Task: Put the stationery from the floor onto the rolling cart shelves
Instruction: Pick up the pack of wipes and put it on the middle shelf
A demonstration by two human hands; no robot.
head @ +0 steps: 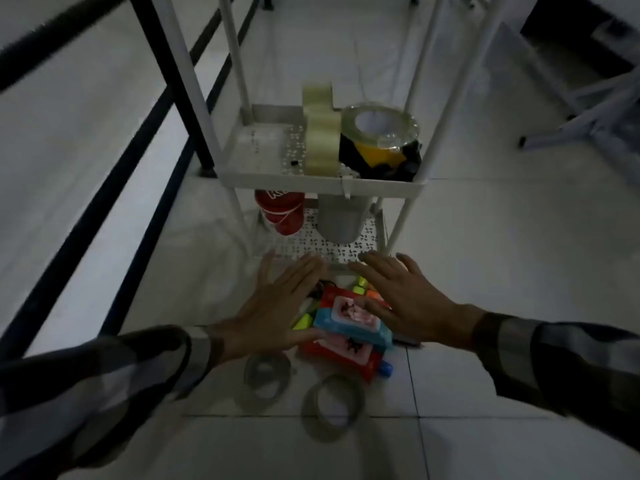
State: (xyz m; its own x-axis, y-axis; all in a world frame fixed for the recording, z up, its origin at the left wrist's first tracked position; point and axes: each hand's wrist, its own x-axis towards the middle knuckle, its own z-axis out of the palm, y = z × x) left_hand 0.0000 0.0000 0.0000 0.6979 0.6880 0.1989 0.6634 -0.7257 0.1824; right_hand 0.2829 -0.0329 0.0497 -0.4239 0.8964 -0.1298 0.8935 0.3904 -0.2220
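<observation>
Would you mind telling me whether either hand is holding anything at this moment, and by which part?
Nothing is held. The left hand and right hand hover with fingers spread on either side of the blue packet on the floor pile; no grip is closed.

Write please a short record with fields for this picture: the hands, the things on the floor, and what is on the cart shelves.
left hand: left hand open, fingers straight, over the pile's left side
right hand: right hand open, fingers spread, over the pile's right side
floor pile: blue packet on top of a red packet; contact with the hands unclear
floor tape: two tape rolls lying flat, nearer the camera
middle shelf: clear tape rolls on edge, beside the yellow-black tape roll
lower shelf: red can, grey cup
</observation>
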